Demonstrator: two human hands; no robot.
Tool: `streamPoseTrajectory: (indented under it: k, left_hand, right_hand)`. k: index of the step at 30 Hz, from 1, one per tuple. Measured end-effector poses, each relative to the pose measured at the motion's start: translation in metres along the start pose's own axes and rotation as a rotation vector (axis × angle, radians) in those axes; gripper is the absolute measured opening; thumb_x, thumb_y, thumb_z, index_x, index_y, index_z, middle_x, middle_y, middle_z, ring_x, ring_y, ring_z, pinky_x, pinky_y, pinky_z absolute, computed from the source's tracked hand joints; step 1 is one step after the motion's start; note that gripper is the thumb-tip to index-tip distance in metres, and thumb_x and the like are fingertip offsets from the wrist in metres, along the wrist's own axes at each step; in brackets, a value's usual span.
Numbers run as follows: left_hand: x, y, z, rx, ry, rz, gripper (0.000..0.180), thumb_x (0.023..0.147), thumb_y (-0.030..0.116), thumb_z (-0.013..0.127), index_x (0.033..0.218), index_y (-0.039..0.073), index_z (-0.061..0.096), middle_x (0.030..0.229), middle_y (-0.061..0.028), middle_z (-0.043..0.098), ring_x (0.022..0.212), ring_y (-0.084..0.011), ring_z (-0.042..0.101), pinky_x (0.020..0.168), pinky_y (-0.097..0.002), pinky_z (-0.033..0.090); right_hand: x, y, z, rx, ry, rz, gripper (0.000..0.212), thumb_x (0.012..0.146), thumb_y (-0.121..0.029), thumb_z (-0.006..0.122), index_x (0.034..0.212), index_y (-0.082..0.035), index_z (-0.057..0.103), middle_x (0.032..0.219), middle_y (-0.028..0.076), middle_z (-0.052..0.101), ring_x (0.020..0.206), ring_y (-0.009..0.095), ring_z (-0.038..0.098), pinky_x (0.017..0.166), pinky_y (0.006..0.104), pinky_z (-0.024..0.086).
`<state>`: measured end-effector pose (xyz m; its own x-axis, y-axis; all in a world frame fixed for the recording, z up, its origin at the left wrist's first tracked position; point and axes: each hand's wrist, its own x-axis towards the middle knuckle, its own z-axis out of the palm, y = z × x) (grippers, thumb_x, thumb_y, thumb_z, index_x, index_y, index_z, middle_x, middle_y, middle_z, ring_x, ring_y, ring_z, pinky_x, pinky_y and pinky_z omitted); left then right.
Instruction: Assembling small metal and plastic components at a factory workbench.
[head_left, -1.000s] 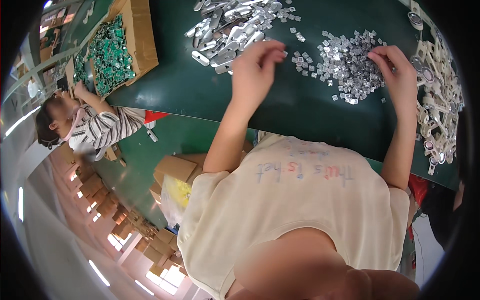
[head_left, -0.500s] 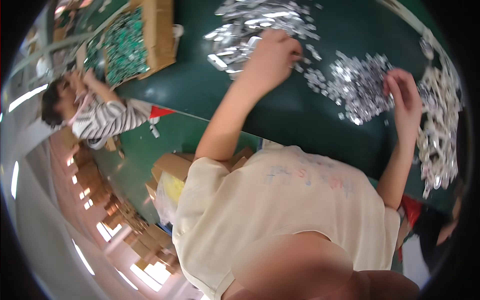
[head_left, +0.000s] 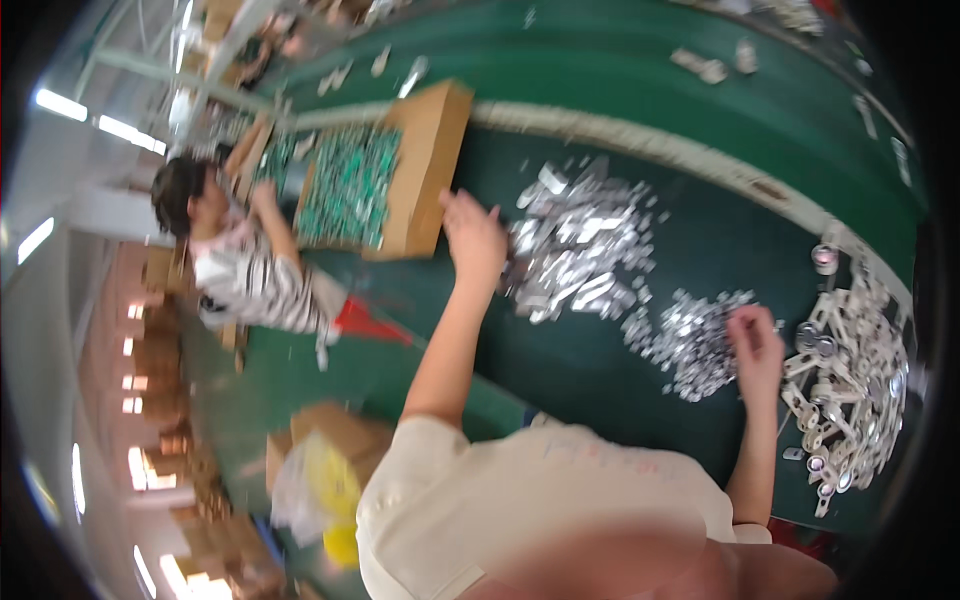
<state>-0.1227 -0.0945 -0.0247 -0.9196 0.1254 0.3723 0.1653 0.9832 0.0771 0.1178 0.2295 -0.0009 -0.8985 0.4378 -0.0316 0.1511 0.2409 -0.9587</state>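
My left hand (head_left: 473, 238) is open, its fingers apart, reaching to the side of a cardboard box (head_left: 432, 170) filled with green pieces (head_left: 345, 185). Whether the fingertips touch the box is unclear. Right beside that hand lies a heap of flat, shiny silver pieces (head_left: 585, 240). My right hand (head_left: 757, 345) is at the right edge of a pile of small silver pieces (head_left: 695, 345). Its fingers curl in toward the thumb in a pinch; anything between them is too small to make out.
White parts with round ends (head_left: 845, 385) lie heaped to the right. Beyond the table's pale rail (head_left: 640, 140) runs a green belt (head_left: 600, 70) carrying scattered parts. At the left, a person in a striped top (head_left: 255, 270) works by the box. Cartons and a yellow bag (head_left: 335, 475) stand below.
My left hand has moved from the large silver heap left to the cardboard box, its fingers opening. My right hand stays by the small pieces. The view has shifted, showing more of the belt.
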Motion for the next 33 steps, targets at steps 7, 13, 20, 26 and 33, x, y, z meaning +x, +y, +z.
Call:
streamPoseTrajectory:
  k: [7, 13, 20, 26, 33]
  left_hand:
    - [-0.013, 0.007, 0.001, 0.149, -0.022, -0.191, 0.066, 0.085, 0.036, 0.055, 0.123, -0.014, 0.035, 0.124, -0.0315, 0.041, 0.115, -0.0452, 0.04, 0.096, -0.0489, 0.034]
    - [0.019, -0.024, 0.013, -0.341, -0.151, -0.166, 0.064, 0.092, 0.047, 0.037, 0.13, -0.005, 0.034, 0.122, -0.0347, 0.042, 0.113, -0.0483, 0.041, 0.099, -0.0482, 0.032]
    - [0.155, 0.011, 0.001, -0.371, -0.702, -0.069, 0.095, 0.084, 0.071, 0.019, 0.119, -0.013, 0.047, 0.11, -0.0282, 0.055, 0.098, -0.032, 0.056, 0.088, -0.0366, 0.039]
    - [0.217, 0.121, 0.034, -0.784, -0.618, -0.307, 0.096, 0.082, 0.074, 0.024, 0.134, -0.006, 0.031, 0.134, -0.021, 0.038, 0.116, -0.0249, 0.04, 0.097, -0.0336, 0.033]
    - [0.206, 0.054, 0.064, -1.258, -0.181, -0.187, 0.062, 0.091, 0.056, 0.038, 0.113, 0.001, 0.056, 0.101, -0.0045, 0.063, 0.086, -0.0134, 0.056, 0.074, -0.0264, 0.043]
  right_hand:
    - [-0.021, -0.013, -0.011, -0.112, 0.039, -0.13, 0.007, 0.08, -0.003, 0.06, 0.086, -0.001, 0.057, 0.077, 0.008, 0.059, 0.066, 0.016, 0.057, 0.061, 0.0262, 0.045]
    - [-0.019, -0.013, -0.015, -0.077, 0.026, -0.142, 0.007, 0.081, -0.003, 0.06, 0.087, 0.0, 0.057, 0.077, 0.009, 0.058, 0.067, 0.018, 0.058, 0.061, 0.0266, 0.046]
    - [-0.006, -0.023, -0.007, -0.098, -0.008, -0.202, 0.007, 0.082, -0.003, 0.058, 0.088, 0.0, 0.056, 0.075, 0.009, 0.058, 0.063, 0.015, 0.054, 0.059, 0.0259, 0.043]
    - [-0.014, -0.005, -0.013, -0.101, 0.053, -0.069, 0.006, 0.083, -0.002, 0.058, 0.088, 0.0, 0.057, 0.076, 0.005, 0.059, 0.065, 0.011, 0.054, 0.062, 0.0236, 0.044]
    - [-0.021, -0.012, -0.006, -0.134, 0.046, -0.088, 0.008, 0.083, -0.004, 0.058, 0.09, 0.001, 0.058, 0.079, 0.006, 0.061, 0.067, 0.012, 0.056, 0.065, 0.024, 0.045]
